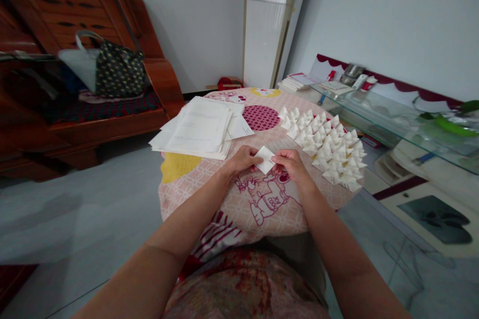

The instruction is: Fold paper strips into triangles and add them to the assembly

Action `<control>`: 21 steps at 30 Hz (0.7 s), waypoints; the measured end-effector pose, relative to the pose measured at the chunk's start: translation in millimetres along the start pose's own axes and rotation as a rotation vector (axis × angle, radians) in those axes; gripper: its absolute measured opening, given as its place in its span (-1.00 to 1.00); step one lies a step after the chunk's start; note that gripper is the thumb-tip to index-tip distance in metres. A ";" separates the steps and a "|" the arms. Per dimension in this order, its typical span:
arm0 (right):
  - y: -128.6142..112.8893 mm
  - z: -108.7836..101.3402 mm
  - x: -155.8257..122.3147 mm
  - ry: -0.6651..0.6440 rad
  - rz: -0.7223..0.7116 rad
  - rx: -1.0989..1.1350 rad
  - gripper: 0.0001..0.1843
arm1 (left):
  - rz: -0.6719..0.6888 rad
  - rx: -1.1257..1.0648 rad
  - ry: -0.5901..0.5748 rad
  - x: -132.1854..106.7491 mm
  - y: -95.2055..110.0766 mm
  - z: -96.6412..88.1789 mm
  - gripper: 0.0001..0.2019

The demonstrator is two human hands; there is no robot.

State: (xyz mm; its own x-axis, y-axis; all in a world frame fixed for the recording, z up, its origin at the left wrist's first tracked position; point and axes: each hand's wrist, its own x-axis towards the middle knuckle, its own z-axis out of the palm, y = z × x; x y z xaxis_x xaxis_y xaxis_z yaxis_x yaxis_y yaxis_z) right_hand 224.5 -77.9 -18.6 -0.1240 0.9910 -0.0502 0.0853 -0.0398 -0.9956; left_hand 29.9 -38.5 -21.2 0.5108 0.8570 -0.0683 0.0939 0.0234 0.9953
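Between my two hands is a small folded paper square (265,160), turned so that it looks like a diamond. My left hand (245,159) pinches its left corner, and my right hand (289,162) pinches its right corner. Both hands are closed, with the thumbs on top; the other fingers are mostly hidden. To the right of my right hand stand rows of pointed folded paper pieces (324,142). Up and to the left of my left hand lies a stack of white paper sheets (198,127), some with printed lines.
The round table wears a pink patterned tablecloth (220,199). A glass shelf (396,122) with cups and other things runs along the right wall. A wooden sofa (157,77) with a dark patterned bag (118,70) is at the left. A tall white cabinet-like unit (264,35) stands behind.
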 end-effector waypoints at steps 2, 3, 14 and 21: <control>-0.4 -1.9 -0.2 0.010 0.000 0.000 -0.70 | -0.031 0.017 0.009 0.0 -0.5 -3.0 -0.90; -0.8 -2.7 -0.4 0.014 -0.001 0.002 -0.70 | -0.050 0.015 0.003 -0.2 -0.6 -4.8 -0.91; 1.4 -1.9 -0.6 -0.036 0.023 -0.037 -0.73 | 0.082 -0.074 0.006 2.9 0.9 -6.6 -0.73; -1.5 5.8 -1.9 0.021 -0.022 -0.020 -0.70 | 0.096 -0.045 0.087 4.4 -4.3 -5.5 -0.71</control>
State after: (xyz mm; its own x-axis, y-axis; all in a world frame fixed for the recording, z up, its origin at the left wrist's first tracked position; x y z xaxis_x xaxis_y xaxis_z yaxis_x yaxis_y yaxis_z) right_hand 218.9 -80.4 -17.5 -0.1052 0.9941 -0.0264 0.1029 -0.0155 -0.9946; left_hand 27.0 -32.0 -25.4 0.4394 0.8977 0.0316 0.0089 -0.0395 0.9992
